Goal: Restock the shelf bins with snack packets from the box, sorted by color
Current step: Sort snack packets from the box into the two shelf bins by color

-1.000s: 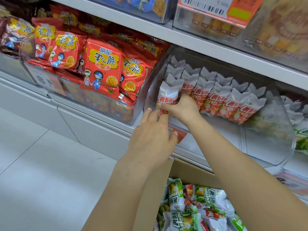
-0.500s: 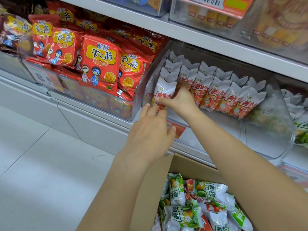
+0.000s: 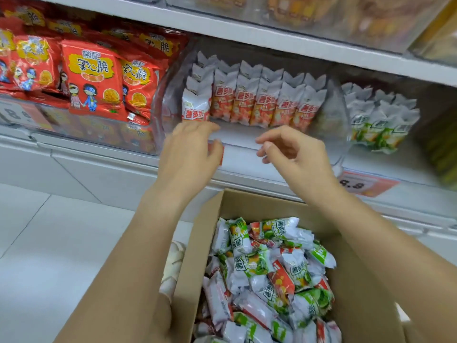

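A clear shelf bin holds rows of upright red-and-white snack packets. The front left packet stands alone ahead of the rows. My left hand hovers just below it, fingers loosely bent, holding nothing. My right hand is in front of the bin's low front wall, fingers relaxed and empty. Below them the open cardboard box contains several mixed green and red packets. A second bin to the right holds green-and-white packets.
A bin of large red snack bags sits to the left on the same shelf. Another shelf with clear bins runs above. An orange price tag hangs on the shelf edge. White tiled floor lies at lower left.
My right hand has let go of the red packet, which now stands in the bin, and has drawn back to the right. My left hand stays just below the packet. The view tilted down toward the box.
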A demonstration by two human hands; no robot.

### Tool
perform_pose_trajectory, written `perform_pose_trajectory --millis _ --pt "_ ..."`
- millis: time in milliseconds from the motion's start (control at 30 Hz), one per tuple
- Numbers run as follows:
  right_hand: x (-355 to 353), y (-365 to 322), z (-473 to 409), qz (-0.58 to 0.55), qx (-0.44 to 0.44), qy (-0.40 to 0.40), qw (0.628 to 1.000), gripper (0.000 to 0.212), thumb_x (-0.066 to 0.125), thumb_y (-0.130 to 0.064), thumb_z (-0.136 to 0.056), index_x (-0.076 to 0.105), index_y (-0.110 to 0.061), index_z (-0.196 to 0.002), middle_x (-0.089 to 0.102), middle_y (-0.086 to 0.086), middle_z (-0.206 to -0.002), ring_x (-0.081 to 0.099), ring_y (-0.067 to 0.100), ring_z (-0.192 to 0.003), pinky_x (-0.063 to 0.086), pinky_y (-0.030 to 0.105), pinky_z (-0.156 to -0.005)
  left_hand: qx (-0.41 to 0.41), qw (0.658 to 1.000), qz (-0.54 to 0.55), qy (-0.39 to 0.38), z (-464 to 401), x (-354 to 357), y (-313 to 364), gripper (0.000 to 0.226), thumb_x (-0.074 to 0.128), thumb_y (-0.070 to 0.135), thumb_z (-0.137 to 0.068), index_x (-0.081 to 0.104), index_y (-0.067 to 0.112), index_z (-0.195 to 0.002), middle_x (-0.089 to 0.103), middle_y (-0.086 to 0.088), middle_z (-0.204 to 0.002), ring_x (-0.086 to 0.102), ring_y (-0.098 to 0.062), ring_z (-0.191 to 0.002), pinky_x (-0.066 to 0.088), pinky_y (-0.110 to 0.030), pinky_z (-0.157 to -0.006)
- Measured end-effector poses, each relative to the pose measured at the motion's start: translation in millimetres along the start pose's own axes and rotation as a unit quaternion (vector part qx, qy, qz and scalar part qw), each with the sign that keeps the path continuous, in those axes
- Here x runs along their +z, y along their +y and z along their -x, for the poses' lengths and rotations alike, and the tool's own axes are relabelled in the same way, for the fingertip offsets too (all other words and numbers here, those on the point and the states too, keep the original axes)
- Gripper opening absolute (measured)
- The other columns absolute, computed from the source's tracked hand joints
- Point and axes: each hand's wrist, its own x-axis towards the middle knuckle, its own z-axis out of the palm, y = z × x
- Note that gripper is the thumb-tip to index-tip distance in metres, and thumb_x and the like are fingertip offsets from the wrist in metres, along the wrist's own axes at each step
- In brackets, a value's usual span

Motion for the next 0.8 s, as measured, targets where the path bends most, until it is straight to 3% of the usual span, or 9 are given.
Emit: perform_pose_trajectory --millis 100,167,233,300,367,467,533,700,800 --pt "-22 24 57 0.069 0.044 -0.063 0.995 0.016 0.057 -0.018 -0.092 0.065 -0.031 -0.095 0.068 -0.014 -0.077 0.066 0.005 -0.072 0.052 0.024 -0.073 0.063 0.998 -0.029 0.000 24 7 24 0.034 0.047 0.022 -0.090 0.067 0.012 -0.115 0.069 -0.008 -0.111 0.056 -0.031 -0.108 0.043 -0.039 -0.087" --pt "-29 51 87 0.134 0.110 -0.121 0.978 0.014 0.059 -0.022 -0.093 0.067 -0.026 -0.103 0.064 -0.019 -0.077 0.062 0.002 -0.072 0.049 0.024 -0.072 0.076 0.995 -0.006 -0.068 44 15 42 0.029 0.048 0.023 -0.095 0.065 0.016 -0.118 0.068 -0.004 -0.112 0.058 -0.029 -0.107 0.046 -0.038 -0.084" --pt "-30 84 117 0.219 0.185 -0.212 0.934 0.023 0.056 -0.033 -0.093 0.062 -0.026 -0.114 0.063 -0.018 -0.087 0.063 0.007 -0.082 0.048 0.029 -0.075 0.079 0.980 -0.026 -0.179 62 30 55 0.030 0.044 0.029 -0.098 0.060 0.021 -0.122 0.066 -0.001 -0.116 0.059 -0.026 -0.109 0.048 -0.037 -0.084" --pt "-26 117 149 0.252 0.275 -0.292 0.881 0.035 0.053 -0.042 -0.093 0.056 -0.024 -0.123 0.065 -0.009 -0.102 0.062 0.015 -0.094 0.050 0.032 -0.080 0.087 0.940 -0.098 -0.315 77 54 62 0.034 0.042 0.035 -0.099 0.056 0.020 -0.126 0.063 -0.002 -0.121 0.058 -0.025 -0.112 0.047 -0.036 -0.087" --pt "-14 143 177 0.255 0.343 -0.332 0.841 0.040 0.053 -0.046 -0.092 0.053 -0.019 -0.122 0.066 0.002 -0.107 0.061 0.021 -0.098 0.051 0.035 -0.081 0.082 0.885 -0.159 -0.430 91 83 59 0.036 0.042 0.038 -0.098 0.056 0.015 -0.122 0.062 -0.007 -0.118 0.058 -0.027 -0.108 0.046 -0.035 -0.078" --pt "12 161 206 0.264 0.371 -0.316 0.832 0.034 0.052 -0.046 -0.092 0.050 -0.016 -0.108 0.064 0.006 -0.093 0.062 0.028 -0.096 0.043 0.031 -0.059 0.041 0.814 -0.216 -0.537 115 124 42 0.030 0.043 0.031 -0.098 0.058 0.009 -0.110 0.060 -0.010 -0.108 0.058 -0.028 -0.097 0.043 -0.033 -0.069" --pt "28 170 221 0.249 0.376 -0.274 0.849 0.040 0.052 -0.046 -0.093 0.048 -0.014 -0.118 0.063 0.008 -0.102 0.062 0.027 -0.097 0.039 0.029 -0.056 0.025 0.798 -0.240 -0.552 129 143 31 0.025 0.043 0.026 -0.097 0.058 0.009 -0.108 0.061 -0.009 -0.109 0.059 -0.027 -0.097 0.043 -0.033 -0.068" --pt "60 187 233 0.252 0.337 -0.243 0.874 0.059 0.051 -0.043 -0.094 0.031 -0.015 -0.143 0.053 0.009 -0.126 0.057 0.026 -0.109 0.049 0.033 -0.074 -0.064 0.829 -0.244 -0.499 152 165 14 0.024 0.042 0.011 -0.095 0.059 0.005 -0.112 0.062 -0.014 -0.118 0.060 -0.031 -0.107 0.049 -0.037 -0.081" --pt "72 191 226 0.287 0.318 -0.264 0.864 0.072 0.049 -0.046 -0.095 0.017 -0.014 -0.150 0.049 0.012 -0.130 0.055 0.028 -0.113 0.049 0.035 -0.078 -0.113 0.803 -0.230 -0.539 171 174 10 0.027 0.041 0.005 -0.094 0.056 0.000 -0.116 0.059 -0.017 -0.122 0.058 -0.030 -0.111 0.048 -0.035 -0.085"
